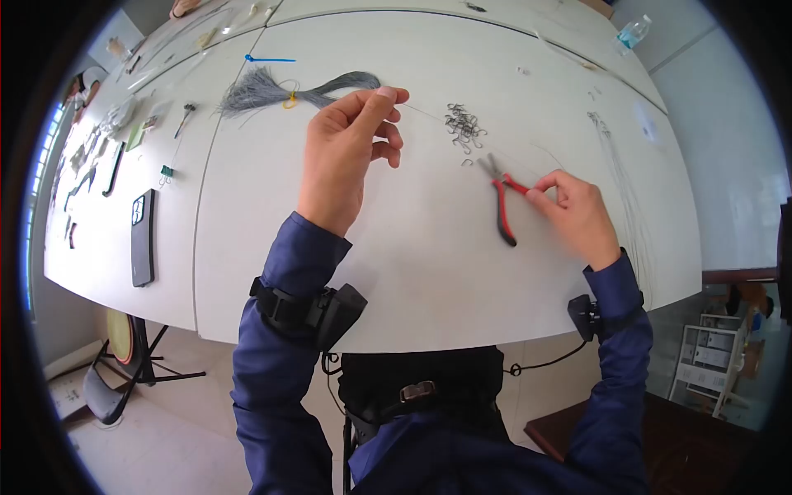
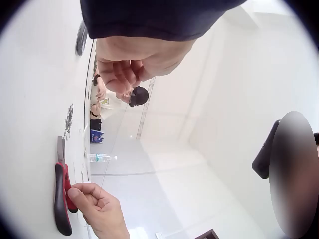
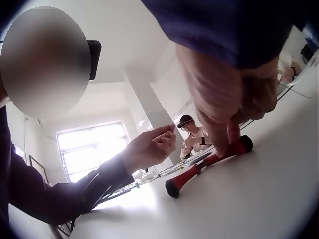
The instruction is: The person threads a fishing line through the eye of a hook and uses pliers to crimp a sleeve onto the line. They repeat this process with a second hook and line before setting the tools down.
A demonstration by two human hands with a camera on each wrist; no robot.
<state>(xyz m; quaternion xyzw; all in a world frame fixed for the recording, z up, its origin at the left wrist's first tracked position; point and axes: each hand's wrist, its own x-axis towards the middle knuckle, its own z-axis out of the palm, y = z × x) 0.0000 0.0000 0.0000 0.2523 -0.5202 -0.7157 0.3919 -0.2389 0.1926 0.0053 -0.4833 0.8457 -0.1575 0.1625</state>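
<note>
Raised over the table, my left hand (image 1: 351,148) pinches a thin clear line (image 1: 422,110) between thumb and forefinger; the line runs right, towards a pile of small dark hooks (image 1: 464,125). My right hand (image 1: 577,210) pinches one red handle of the pliers (image 1: 502,210), which lie on the table with their handles spread. A single hook (image 1: 467,162) lies beside the pliers' tips. Behind my left hand is a grey bundle of strands (image 1: 256,91) with a yellow tie (image 1: 289,100). The right wrist view shows my right fingers on the pliers' handle (image 3: 227,153).
A blue cable tie (image 1: 272,59) lies beyond the bundle. To the left are a phone (image 1: 143,239) and a green clip (image 1: 167,172). Long pale strands (image 1: 623,177) lie along the right side. A water bottle (image 1: 634,35) stands far right; another person (image 3: 192,139) sits across.
</note>
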